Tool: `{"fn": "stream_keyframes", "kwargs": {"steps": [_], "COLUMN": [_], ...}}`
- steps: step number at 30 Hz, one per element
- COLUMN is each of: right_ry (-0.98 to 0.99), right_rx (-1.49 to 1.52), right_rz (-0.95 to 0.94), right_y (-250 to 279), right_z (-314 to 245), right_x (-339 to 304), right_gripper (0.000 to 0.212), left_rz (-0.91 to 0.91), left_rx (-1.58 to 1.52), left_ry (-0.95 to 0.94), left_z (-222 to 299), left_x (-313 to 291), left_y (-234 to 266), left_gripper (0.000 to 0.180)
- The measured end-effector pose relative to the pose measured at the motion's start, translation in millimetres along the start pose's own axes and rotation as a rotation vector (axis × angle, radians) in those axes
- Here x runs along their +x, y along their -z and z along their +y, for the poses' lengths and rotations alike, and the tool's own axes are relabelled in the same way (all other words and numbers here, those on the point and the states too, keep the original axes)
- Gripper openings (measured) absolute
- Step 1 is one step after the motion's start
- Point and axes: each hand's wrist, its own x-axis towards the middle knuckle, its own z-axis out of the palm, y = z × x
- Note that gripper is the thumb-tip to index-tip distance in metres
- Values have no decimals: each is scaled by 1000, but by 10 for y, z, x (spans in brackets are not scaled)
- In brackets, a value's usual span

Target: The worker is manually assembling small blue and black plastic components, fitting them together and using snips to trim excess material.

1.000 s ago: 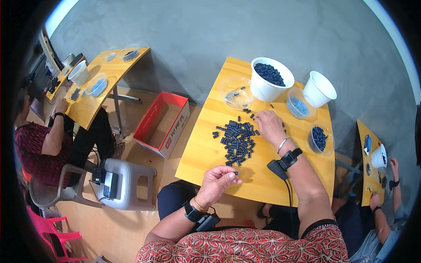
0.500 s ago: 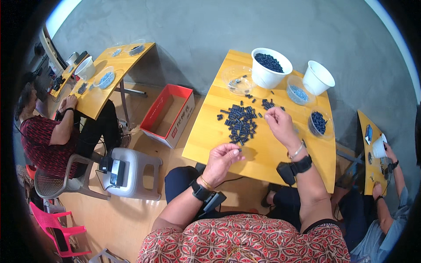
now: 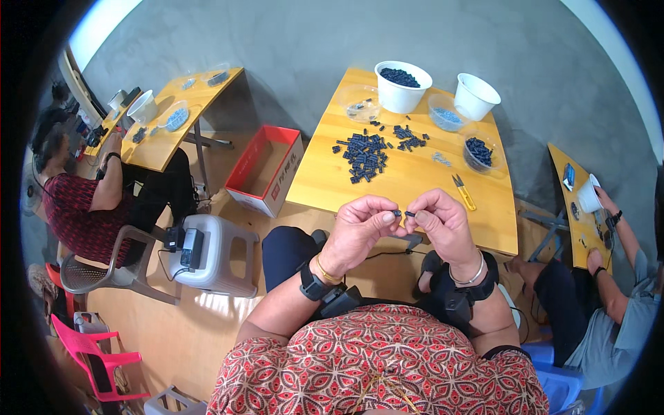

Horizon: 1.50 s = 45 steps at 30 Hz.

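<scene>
Close together in front of the table's near edge, both my hands are raised. My left hand pinches a small black plastic piece between thumb and fingers. Facing it, my right hand pinches a smaller dark piece, its tip pointing at the other piece; a narrow gap seems to part them. Beyond the hands lies a large pile of black plastic pieces on the yellow table. To its right are a smaller dark heap and a few pale grey pieces.
Yellow-handled thread snips lie near the right edge. See-through bowls hold dark pieces and light-blue pieces. White buckets stand at the back. A red-rimmed box sits on the floor. Co-workers sit at both sides.
My right hand has left the dark pieces on the table and come back toward me, meeting my left hand. My left hand moved slightly nearer. The view has shifted, showing the snips.
</scene>
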Motion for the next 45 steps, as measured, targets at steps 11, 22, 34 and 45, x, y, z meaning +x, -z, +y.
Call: {"fn": "stream_keyframes", "kwargs": {"steps": [11,22,34,45], "right_ry": [78,508,579,231], "right_rx": [-116,-828,-803,-827], "right_rz": [-70,-273,-338,-80], "right_y": [-144,-162,-80,69], "right_z": [-163,-381,-285,-87], "right_x": [-131,-84,-74,-193], "right_gripper": [5,20,20,11], "left_rz": [1,-1,-36,62], "left_rx": [114,218,124,469], "left_ry": [-69,121,201,22], "left_z": [80,228,144,16], "left_x": [-185,-206,-205,-157], "left_y": [-232,-189,-191,-146], "left_gripper": [15,10,9,12]}}
